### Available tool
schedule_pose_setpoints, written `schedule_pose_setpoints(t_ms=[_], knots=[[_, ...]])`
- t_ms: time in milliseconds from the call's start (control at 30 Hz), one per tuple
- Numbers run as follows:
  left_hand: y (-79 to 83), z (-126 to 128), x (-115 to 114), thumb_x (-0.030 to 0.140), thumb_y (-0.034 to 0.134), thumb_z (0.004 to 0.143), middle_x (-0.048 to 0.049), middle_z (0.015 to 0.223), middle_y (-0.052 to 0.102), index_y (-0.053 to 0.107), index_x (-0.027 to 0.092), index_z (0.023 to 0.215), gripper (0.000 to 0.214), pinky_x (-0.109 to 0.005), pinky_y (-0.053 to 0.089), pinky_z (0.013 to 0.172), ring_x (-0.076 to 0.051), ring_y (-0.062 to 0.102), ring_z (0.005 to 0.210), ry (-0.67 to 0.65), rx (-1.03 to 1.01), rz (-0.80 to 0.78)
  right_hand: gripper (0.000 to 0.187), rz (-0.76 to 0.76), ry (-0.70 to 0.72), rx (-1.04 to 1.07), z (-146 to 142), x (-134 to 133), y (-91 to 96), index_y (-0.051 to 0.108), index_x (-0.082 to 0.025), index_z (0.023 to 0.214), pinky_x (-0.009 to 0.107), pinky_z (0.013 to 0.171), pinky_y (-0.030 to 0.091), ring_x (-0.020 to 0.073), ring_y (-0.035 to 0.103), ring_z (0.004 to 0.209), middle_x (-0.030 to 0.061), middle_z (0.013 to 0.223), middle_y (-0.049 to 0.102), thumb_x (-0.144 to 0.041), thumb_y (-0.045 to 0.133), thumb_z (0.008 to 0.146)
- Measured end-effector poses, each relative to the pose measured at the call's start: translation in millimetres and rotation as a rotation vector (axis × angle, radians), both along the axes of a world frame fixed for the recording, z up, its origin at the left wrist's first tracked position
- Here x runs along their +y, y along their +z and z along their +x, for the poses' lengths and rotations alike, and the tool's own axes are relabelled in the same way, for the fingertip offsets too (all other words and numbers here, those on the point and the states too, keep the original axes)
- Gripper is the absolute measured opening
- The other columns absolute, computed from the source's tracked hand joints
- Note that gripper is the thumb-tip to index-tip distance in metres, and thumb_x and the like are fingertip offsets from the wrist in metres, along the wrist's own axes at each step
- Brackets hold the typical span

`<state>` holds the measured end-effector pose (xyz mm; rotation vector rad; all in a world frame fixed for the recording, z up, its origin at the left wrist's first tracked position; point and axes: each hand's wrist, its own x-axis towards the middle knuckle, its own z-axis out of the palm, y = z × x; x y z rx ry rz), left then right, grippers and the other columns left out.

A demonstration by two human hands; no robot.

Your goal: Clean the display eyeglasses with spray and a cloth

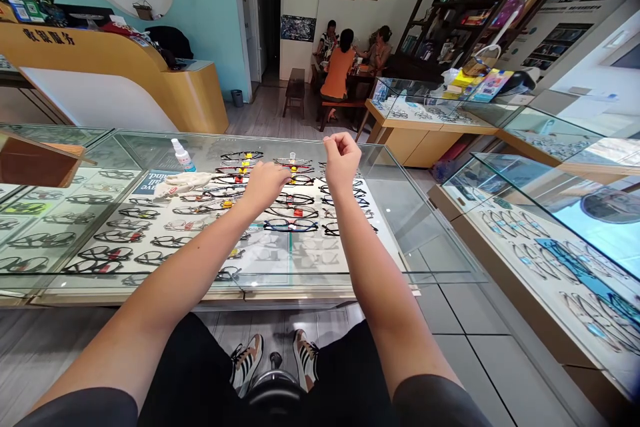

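Note:
My left hand [267, 183] reaches out low over the glass counter top [400, 227], fingers curled together at the tips. Whether it holds anything is hidden. To its right, my right hand [341, 157] is raised a little higher, with fingers folded into a loose fist; what it pinches, if anything, is too small to see. Under both hands, rows of eyeglass frames [290, 223] lie inside the case. A small clear bottle [293, 157] stands between the hands, farther back. A spray bottle [183, 155] and a white cloth [183, 183] rest on the glass to the left.
More glass cases with eyeglasses [550, 260] run along the right, across a tiled aisle. A curved wooden desk [150, 73] stands at the back left. Three people sit at a table [350, 57] in the back. My shoes and a stool [273, 373] are below.

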<state>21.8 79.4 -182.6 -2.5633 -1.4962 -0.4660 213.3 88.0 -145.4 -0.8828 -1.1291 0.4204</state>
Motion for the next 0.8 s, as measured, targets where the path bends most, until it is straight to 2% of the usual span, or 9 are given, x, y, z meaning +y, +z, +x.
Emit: schedule_pose_setpoints(t_ms=[133, 467, 700, 800], knots=[[-0.7, 4.7, -1.8, 0.024, 0.057, 0.108, -0.0121, 0.106, 0.086, 0.085, 0.023, 0.099, 0.03, -0.046, 0.039, 0.086, -0.035, 0.071, 0.105, 0.021, 0.04, -0.039, 0.026, 0.005, 0.028, 0.004, -2.5, -1.9, 1.3, 0.056, -0.024, 0.074, 0.03, 0.064, 0.036, 0.013, 0.041, 0.067, -0.0041, 0.07, 0.048, -0.044, 0.068, 0.085], [-9.9, 7.1, 3.5, 0.027, 0.057, 0.107, -0.014, 0.108, 0.086, 0.088, 0.022, 0.098, 0.032, -0.045, 0.044, 0.089, -0.034, 0.075, 0.107, 0.041, 0.085, -0.068, 0.024, -0.02, 0.11, -0.065, -3.0, 1.5, -6.0, 0.062, -0.023, 0.076, 0.031, 0.064, 0.036, 0.0131, 0.043, 0.064, -0.0047, 0.067, 0.051, -0.041, 0.072, 0.089], [-17.3, 3.9, 10.3, 0.027, 0.059, 0.104, -0.0149, 0.103, 0.085, 0.088, 0.024, 0.095, 0.03, -0.047, 0.045, 0.089, -0.035, 0.073, 0.103, 0.022, 0.006, -0.07, 0.022, -0.074, 0.082, -0.105, -2.3, 3.4, -7.6, 0.063, -0.023, 0.078, 0.031, 0.065, 0.039, 0.014, 0.044, 0.067, -0.004, 0.069, 0.052, -0.04, 0.07, 0.091], [-17.4, 2.8, 10.0, 0.029, 0.059, 0.105, -0.0163, 0.1, 0.082, 0.086, 0.023, 0.09, 0.032, -0.048, 0.045, 0.091, -0.035, 0.071, 0.103, -0.009, -0.045, -0.076, 0.02, -0.106, 0.119, -0.121, -2.4, 3.7, -8.9, 0.066, -0.023, 0.077, 0.03, 0.066, 0.039, 0.014, 0.047, 0.068, -0.004, 0.069, 0.055, -0.038, 0.069, 0.089]])
